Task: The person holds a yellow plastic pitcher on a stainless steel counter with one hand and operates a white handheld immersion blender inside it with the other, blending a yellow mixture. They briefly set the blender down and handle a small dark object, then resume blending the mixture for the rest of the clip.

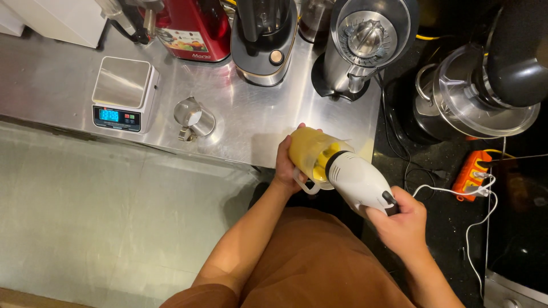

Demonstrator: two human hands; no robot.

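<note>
Holding yellow liquid, a clear jug (305,149) at centre frame is gripped by the left hand (285,165); a white hand blender (357,179), clasped by the right hand (402,223), is slanted from lower right up-left into it.

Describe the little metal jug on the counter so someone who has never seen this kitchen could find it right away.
Start at the stainless steel counter and find the white digital scale with its lit blue display. Just right of it stands the small steel milk jug. It is the only small, cordless, handled vessel there; the appliances behind it are far bigger.
</note>
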